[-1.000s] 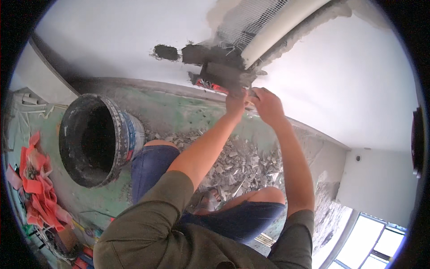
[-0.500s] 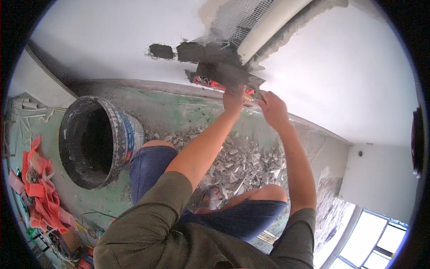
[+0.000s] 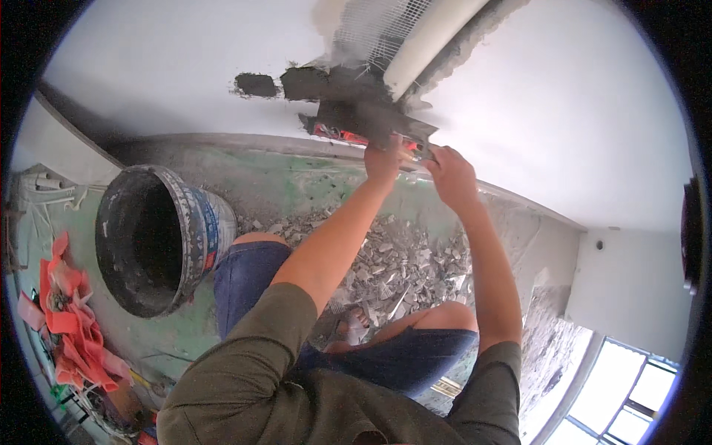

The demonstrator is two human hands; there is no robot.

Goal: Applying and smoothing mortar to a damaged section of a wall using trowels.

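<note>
Your left hand [image 3: 383, 157] and right hand [image 3: 447, 172] both grip a loaded trowel [image 3: 371, 126] pressed against the wall [image 3: 556, 133]. Grey mortar [image 3: 326, 81] covers only the chase's lower end; mesh [image 3: 371, 30] above remains bare.

White plastered wall [image 3: 564, 126] ran across the upper view, daylit and even. Floor [image 3: 259, 185] was greenish, dusty, strewn with grey rubble [image 3: 400, 267] near the wall's foot. Orange straps [image 3: 70, 326] lay heaped at left edge. Bright window [image 3: 630, 393] with pale frames stood lower right, beside a rough grey patch.
</note>
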